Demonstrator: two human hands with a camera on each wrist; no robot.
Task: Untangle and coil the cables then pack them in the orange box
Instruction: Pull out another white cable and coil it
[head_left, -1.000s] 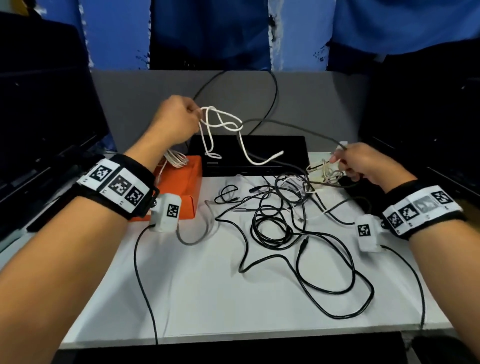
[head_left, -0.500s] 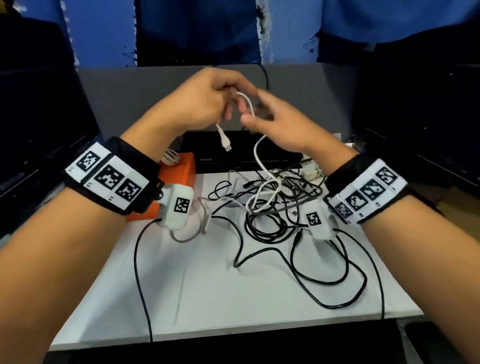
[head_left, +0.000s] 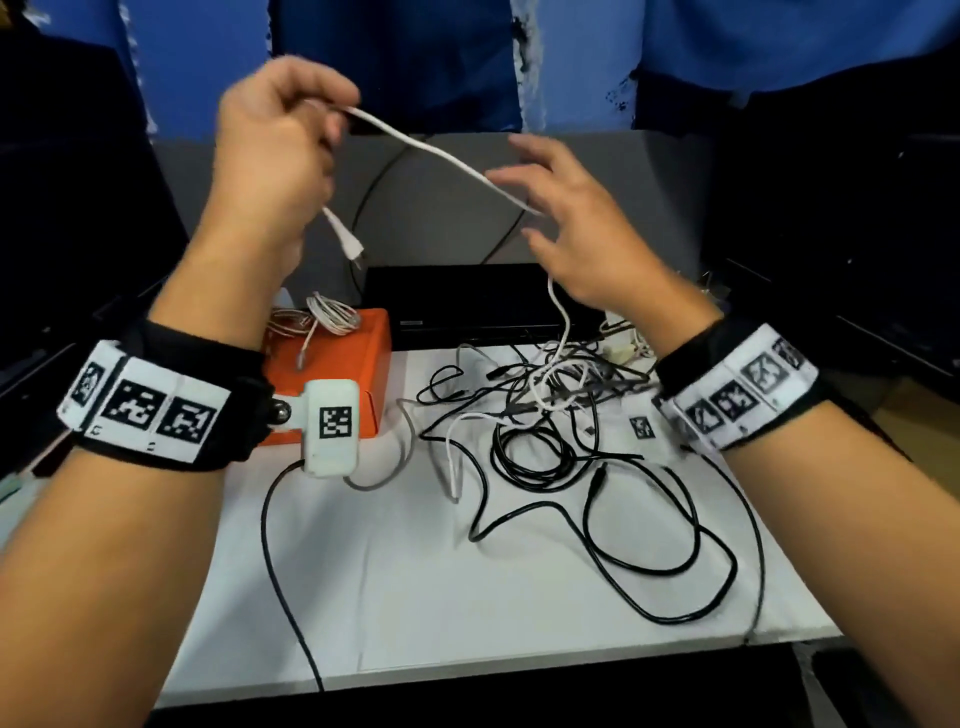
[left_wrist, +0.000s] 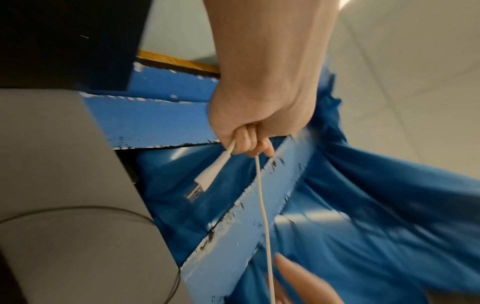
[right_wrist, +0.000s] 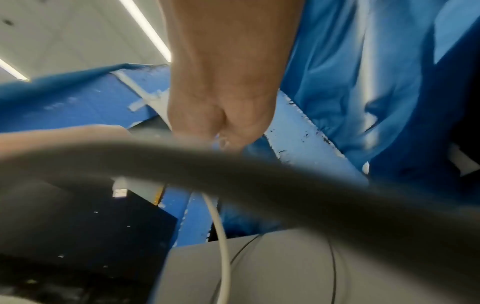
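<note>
My left hand (head_left: 322, 114) is raised above the table and grips a white cable (head_left: 431, 150) close to its end. The USB plug (head_left: 345, 241) dangles below that fist, and the left wrist view shows the fingers (left_wrist: 249, 144) curled round the cable with the plug (left_wrist: 200, 185) hanging free. The cable runs taut down to my right hand (head_left: 530, 208), whose fingers are spread and fairly straight. It passes between thumb and fingers there, then drops into the cable tangle (head_left: 540, 410). The orange box (head_left: 337, 379) stands at the left with a coiled white cable (head_left: 324, 317) on it.
Black and white cables lie knotted on the white table (head_left: 467, 597), and black loops trail toward the front right. A black flat device (head_left: 467, 301) sits behind the tangle against a grey partition (head_left: 441, 218). A blurred dark cable (right_wrist: 233, 174) crosses the right wrist view.
The hands were together half a second ago. The left hand has risen and moved left, the right has slid right along the white cable, and the cable is now stretched between them.
</note>
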